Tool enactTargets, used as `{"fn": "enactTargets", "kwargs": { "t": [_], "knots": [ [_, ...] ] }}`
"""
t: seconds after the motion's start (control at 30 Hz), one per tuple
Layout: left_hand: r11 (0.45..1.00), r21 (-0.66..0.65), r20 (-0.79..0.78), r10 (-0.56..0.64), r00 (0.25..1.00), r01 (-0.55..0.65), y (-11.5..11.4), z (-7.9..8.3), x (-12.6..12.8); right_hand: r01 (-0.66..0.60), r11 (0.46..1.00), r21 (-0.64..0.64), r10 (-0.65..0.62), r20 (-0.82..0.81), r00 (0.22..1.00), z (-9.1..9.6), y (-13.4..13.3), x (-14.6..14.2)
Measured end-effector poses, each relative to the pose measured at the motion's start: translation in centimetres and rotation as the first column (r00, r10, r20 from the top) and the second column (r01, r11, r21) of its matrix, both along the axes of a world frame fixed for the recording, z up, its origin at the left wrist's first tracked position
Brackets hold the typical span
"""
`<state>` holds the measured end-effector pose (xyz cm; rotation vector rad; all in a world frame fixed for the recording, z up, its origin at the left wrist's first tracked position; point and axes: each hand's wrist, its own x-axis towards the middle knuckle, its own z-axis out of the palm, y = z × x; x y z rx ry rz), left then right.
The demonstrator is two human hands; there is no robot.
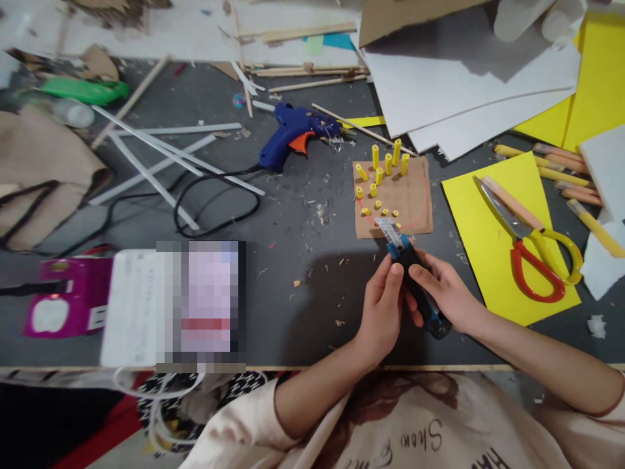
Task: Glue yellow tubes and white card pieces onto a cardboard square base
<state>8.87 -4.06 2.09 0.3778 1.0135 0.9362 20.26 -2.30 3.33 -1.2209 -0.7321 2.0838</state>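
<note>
This looks like a craft workspace. A glue gun [286,140] and scissors [522,229] share the bench [303,260] with scattered scraps [320,213].

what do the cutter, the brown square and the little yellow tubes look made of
Cutter blade: probably metal, from its silvery sheen. Cutter handle: likely plastic, perhaps rubbery, black with smooth blue parts. Brown square: matt cardboard, judging by its dull tan face. Yellow tubes: possibly rolled paper; their ends seem hollow.
</note>
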Motion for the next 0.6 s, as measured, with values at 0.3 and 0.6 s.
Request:
{"fn": "enactTargets", "kwargs": {
  "t": [0.3,0.6],
  "knots": [
    [0.991,0.135,0.134,-0.017,0.991,-0.001,1.8,0.7,-3.0,-0.069,0.996,0.065,0.062,0.095,0.994,1.2,1.1,2.8],
    [0.848,0.385,-0.443,-0.178,0.879,0.365,-1.1,0.6,-8.1,-0.15,0.976,0.158,0.114,0.215,0.97,1.2,1.2,5.1]
  ]
}}
